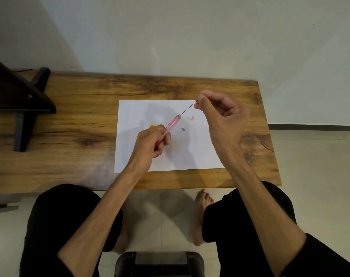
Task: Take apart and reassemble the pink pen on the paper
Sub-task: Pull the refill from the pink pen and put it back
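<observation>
Left hand (153, 141) fingers grasp the pink pen barrel (172, 124); right hand (220, 114) fingers pinch the thin refill (188, 109): keep it aligned with the barrel, move slowly

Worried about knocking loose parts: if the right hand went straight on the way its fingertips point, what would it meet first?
The right hand pinches the thin refill, fingertips aimed left over the paper's far edge. Nothing appears in that line; the small pink piece lies nearer. Height is unclear.

Wooden table (74, 108) pushed up against a pale wall (190, 33) — dark stand thing (20, 100) sitting at its left end, tiled floor (318, 166) below, black stool (160, 263) by the bottom edge.
</observation>
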